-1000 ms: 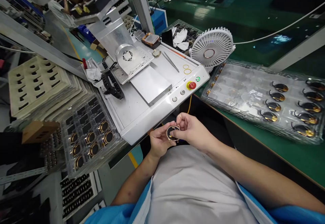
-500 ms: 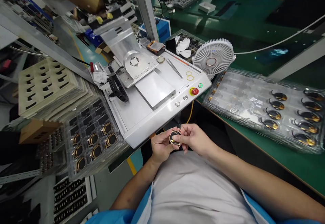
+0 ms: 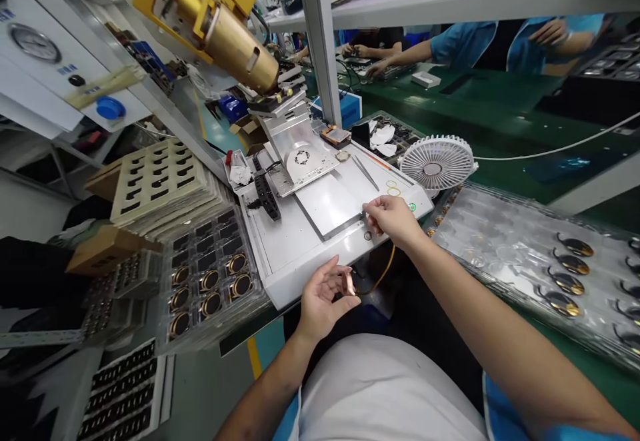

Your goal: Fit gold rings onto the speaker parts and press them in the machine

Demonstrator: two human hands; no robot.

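Observation:
My left hand (image 3: 325,301), palm up in front of the machine, has thumb and fingers closed round a gold-rimmed watch case (image 3: 349,284), seen nearly edge-on. My right hand (image 3: 397,220) hovers over the front of the white machine (image 3: 295,274), near the right corner of its flat metal plate (image 3: 330,204). Thumb and index finger are pinched; what lies between them, if anything, is too small to make out. Behind that hand lie two thin yellow rings (image 3: 393,189) and tweezers (image 3: 366,173). A metal fixture (image 3: 305,161) stands at the machine's back.
On the left, a clear tray (image 3: 165,294) holds round black-faced, gold-rimmed parts. Behind it are stacked cream trays (image 3: 120,208). A white fan (image 3: 440,161) stands right, beside a clear tray (image 3: 480,228) of black discs with curved tails. A brass-coloured cylinder (image 3: 240,51) hangs above the fixture.
My right hand has left the watch case and moved up and forward over the machine's front. The left hand keeps the case, now turned edge-on. The view has tilted upward.

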